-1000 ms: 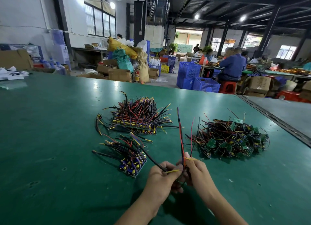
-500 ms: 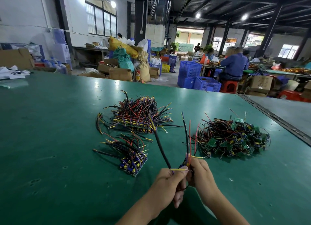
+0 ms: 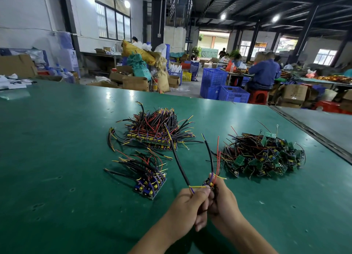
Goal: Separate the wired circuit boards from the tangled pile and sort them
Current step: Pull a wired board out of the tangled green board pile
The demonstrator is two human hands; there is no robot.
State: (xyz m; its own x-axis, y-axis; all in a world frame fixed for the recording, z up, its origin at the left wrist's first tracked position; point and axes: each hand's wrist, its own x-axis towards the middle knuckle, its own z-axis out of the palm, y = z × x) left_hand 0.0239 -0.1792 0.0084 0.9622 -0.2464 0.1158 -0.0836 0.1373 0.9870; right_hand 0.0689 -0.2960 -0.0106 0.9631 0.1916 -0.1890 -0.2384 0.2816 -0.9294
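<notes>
On your worktop, the tangled pile lies right. Two sorted stacks lie left: one far, one near.

Round ceiling lamps, daylight from the far-left windows and an overexposed far doorway light a workshop evenly but not brightly; the roof above is dark. Pale glare streaks the far left of the green table. A soft shadow pools beneath the left hand and right hand, near, where the wired circuit board they hold is sharp. Far figures are soft. The wide lens bends the table's far edge and tilts the pillars at right.
</notes>
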